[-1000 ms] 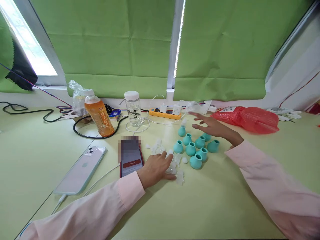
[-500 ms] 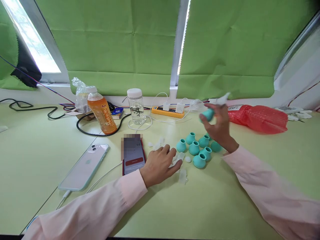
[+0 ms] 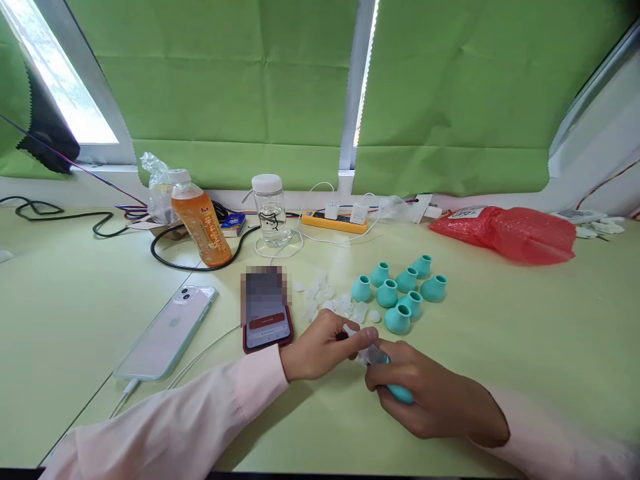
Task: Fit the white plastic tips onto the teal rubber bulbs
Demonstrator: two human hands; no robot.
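Near the table's front, my right hand (image 3: 425,387) is wrapped round a teal vase-shaped piece (image 3: 399,393), lying tilted with its rounded end toward the lower right. A crumpled translucent film (image 3: 370,355) shows at the piece's other end. My left hand (image 3: 327,343) pinches this film between thumb and fingers, close to the right fingertips. Several more teal pieces (image 3: 399,319) stand upright in a cluster behind my right hand. Beside them are a small white disc (image 3: 375,316) and scattered translucent scraps (image 3: 320,293), partly behind my left hand.
A dark-screened phone (image 3: 267,320) and a pale phone (image 3: 167,333) lie left of my hands, with a white cable between. Further back are an orange drink bottle (image 3: 203,223), a clear jar (image 3: 271,213), a yellow power strip (image 3: 335,221) and a red plastic bag (image 3: 505,233).
My right hand has come down and toward me with the teal piece. My left hand has drawn slightly nearer and now pinches the film, uncovering more scraps. The red bag is fully in sight.
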